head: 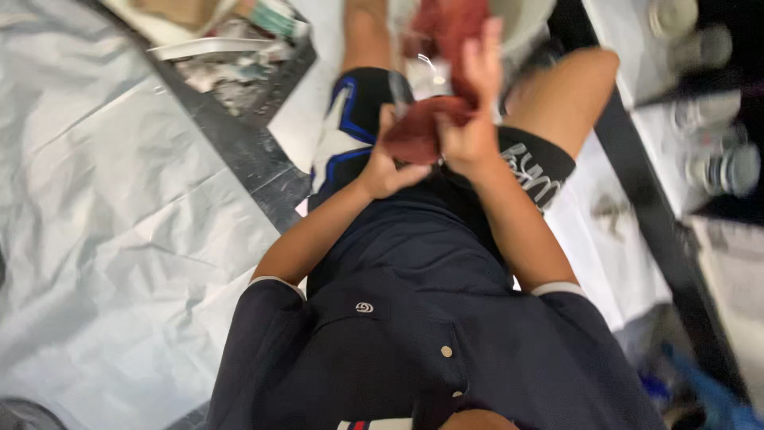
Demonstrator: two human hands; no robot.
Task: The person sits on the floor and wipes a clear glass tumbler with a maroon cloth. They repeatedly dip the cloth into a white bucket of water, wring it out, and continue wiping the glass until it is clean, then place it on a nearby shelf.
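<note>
Both hands, left [387, 163] and right [471, 119], clutch a red cloth [434, 72] running upward.

Floor is covered w/ pale grey plastic sheet [119, 239], crumpled, w/ black strips [247, 151] crossing it, a tray of scraps [231, 64] at top left, blurred grey cans [716, 151] at right, a white bucket [521, 20] at top.
</note>
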